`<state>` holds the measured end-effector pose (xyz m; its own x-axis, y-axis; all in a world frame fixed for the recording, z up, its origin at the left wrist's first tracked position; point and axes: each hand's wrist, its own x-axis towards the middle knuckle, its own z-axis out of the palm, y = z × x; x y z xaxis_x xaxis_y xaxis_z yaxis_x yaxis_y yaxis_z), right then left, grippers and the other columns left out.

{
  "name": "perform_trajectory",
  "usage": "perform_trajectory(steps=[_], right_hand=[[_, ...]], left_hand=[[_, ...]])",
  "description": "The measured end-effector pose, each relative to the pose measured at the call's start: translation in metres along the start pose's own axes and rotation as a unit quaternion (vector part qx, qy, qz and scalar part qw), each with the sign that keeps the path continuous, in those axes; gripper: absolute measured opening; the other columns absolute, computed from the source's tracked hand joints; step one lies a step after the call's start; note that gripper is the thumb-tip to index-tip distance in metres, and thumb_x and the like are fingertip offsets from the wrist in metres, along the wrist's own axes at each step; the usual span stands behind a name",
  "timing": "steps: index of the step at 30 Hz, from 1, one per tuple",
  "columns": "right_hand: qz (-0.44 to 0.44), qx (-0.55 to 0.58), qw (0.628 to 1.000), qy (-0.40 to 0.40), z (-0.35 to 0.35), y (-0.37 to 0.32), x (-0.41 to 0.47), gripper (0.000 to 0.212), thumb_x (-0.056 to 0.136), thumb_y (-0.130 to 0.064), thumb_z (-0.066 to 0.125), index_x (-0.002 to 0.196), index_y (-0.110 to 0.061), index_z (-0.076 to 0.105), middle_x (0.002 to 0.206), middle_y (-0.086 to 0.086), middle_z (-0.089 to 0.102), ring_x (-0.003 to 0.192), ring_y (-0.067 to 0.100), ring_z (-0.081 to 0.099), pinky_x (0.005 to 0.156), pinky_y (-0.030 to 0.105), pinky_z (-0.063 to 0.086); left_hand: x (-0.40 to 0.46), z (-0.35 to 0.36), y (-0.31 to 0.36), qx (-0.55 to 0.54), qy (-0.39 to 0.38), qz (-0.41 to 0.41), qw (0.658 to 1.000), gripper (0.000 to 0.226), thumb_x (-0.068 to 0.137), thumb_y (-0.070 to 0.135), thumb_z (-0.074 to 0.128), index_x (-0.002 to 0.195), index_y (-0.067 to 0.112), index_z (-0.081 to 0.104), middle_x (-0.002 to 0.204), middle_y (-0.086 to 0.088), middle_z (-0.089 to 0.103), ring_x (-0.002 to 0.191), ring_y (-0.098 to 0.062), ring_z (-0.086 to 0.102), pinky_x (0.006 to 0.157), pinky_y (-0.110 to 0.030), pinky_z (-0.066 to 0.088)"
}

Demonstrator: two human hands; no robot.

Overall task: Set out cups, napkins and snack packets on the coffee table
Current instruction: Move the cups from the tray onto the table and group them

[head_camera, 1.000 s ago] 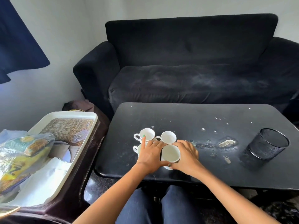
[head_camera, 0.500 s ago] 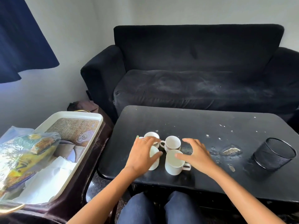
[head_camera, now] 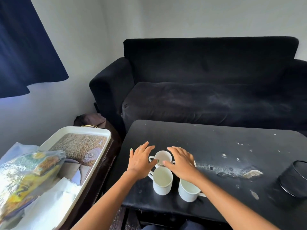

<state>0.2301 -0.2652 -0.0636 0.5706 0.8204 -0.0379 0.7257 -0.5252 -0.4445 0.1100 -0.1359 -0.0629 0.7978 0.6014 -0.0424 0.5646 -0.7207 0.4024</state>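
Crinkly clear plastic snack packets, yellow-green print, writing unreadable, lie at left on white napkins in cream rectangular tray with woven-pattern base. Black matte tabletop, chipped and speckled white, carries smooth white ceramic cups. Left hand spread wide, fingers straight, beside far cup. Near-left cup, near-right cup upright, handles out. Right hand wide, flat above cups. Black mesh bin far right. Black fabric sofa behind.
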Motion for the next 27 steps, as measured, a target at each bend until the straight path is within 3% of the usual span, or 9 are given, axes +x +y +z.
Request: perform_trajectory(steps=[5, 11, 22, 27], right_hand=[[0.002, -0.001, 0.999, -0.034, 0.011, 0.009, 0.015, 0.066, 0.088, -0.054, 0.048, 0.145, -0.028, 0.027, 0.154, -0.007, 0.028, 0.145, 0.018, 0.009, 0.115, 0.042, 0.004], [-0.009, 0.01, 0.999, -0.038, 0.018, 0.021, 0.023, 0.063, 0.085, -0.053, 0.054, 0.141, -0.03, 0.035, 0.149, -0.009, 0.038, 0.145, 0.016, 0.01, 0.114, 0.042, 0.003], [-0.01, 0.018, 1.0, -0.021, 0.019, 0.024, 0.036, 0.06, 0.085, -0.05, 0.058, 0.139, -0.033, 0.037, 0.147, -0.009, 0.04, 0.144, 0.019, 0.011, 0.112, 0.04, 0.007], [0.011, 0.032, 0.999, -0.025, 0.014, 0.024, 0.049, 0.059, 0.088, -0.044, 0.058, 0.141, -0.032, 0.035, 0.149, -0.005, 0.037, 0.143, 0.02, 0.009, 0.111, 0.037, 0.009]], left_hand=[[0.009, 0.007, -0.007, -0.038, -0.057, 0.017, 0.998, 0.055, 0.091, 0.043, 0.057, 0.142, 0.035, 0.037, 0.159, 0.007, 0.022, 0.146, -0.015, 0.021, 0.118, -0.049, 0.005], [0.013, 0.015, -0.014, -0.063, -0.055, 0.035, 0.996, 0.057, 0.089, 0.042, 0.061, 0.142, 0.035, 0.039, 0.158, 0.009, 0.023, 0.145, -0.011, 0.022, 0.118, -0.047, 0.005], [0.026, 0.016, -0.009, -0.014, -0.033, 0.044, 0.998, 0.055, 0.092, 0.043, 0.056, 0.143, 0.033, 0.036, 0.151, 0.011, 0.037, 0.145, -0.011, 0.025, 0.115, -0.047, -0.016], [0.041, 0.019, -0.007, -0.025, -0.012, 0.04, 0.999, 0.053, 0.093, 0.042, 0.054, 0.143, 0.032, 0.037, 0.138, 0.014, 0.053, 0.133, -0.008, 0.043, 0.114, -0.044, -0.018]])
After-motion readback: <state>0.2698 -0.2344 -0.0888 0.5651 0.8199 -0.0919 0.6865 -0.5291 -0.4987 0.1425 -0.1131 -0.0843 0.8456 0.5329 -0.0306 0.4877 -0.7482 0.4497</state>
